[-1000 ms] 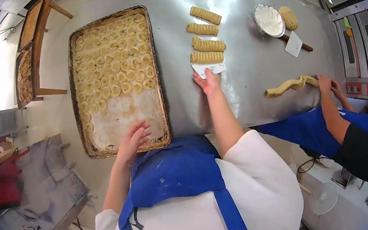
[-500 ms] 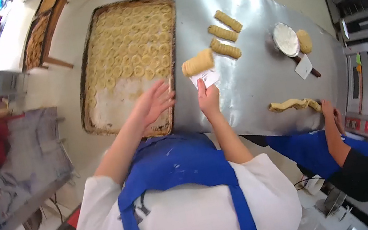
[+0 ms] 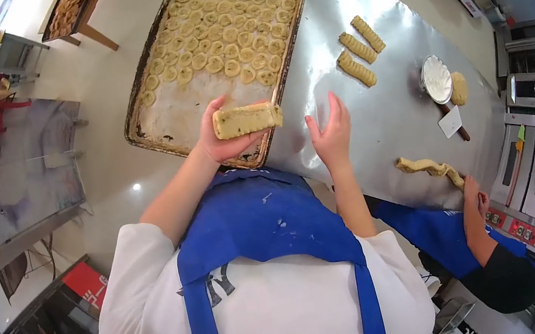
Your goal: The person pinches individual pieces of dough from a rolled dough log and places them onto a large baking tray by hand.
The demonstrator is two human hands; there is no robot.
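A sliced dough log lies across my left hand, which grips it from beneath and from the left, over the near right part of the baking tray. Rows of round dough slices cover the tray's far part. My right hand is beside the tray above the metal table, open, fingers apart and holding nothing. Beyond it on the table lie three more sliced dough logs. The white card that was in my right hand is not visible there.
At the right stand a bowl of white powder, a dough lump, a dark-handled tool and a white scraper. A co-worker's hands touch a long dough rope at the table's near edge.
The dough log has passed from the white card in my right hand into my left hand. My right hand has opened. The view has shifted, so tray and table appear turned.
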